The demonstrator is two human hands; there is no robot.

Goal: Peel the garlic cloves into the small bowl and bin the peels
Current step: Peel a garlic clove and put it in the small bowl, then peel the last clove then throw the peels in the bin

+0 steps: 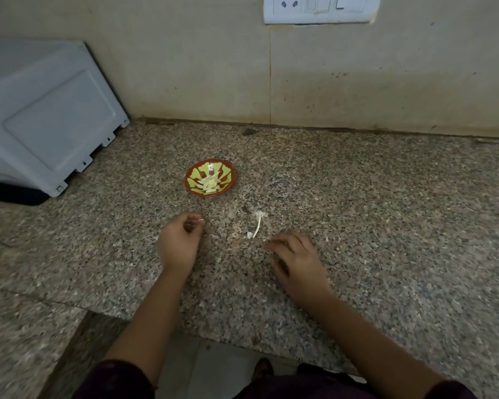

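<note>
Here, bowl point(195, 172): on desk point(357, 197), peeled cloves point(211, 184) inside.
Stalk and peel point(258, 224): on desk, between the hands.
Left hand point(180, 243): fingers curled; contents unclear.
Right hand point(297, 260): fingers relaxed, blurred.

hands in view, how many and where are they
2. The left hand is over the counter just in front of the small bowl, fingers curled. The right hand is to its right, fingertips near the garlic stalk. No others show.
</note>
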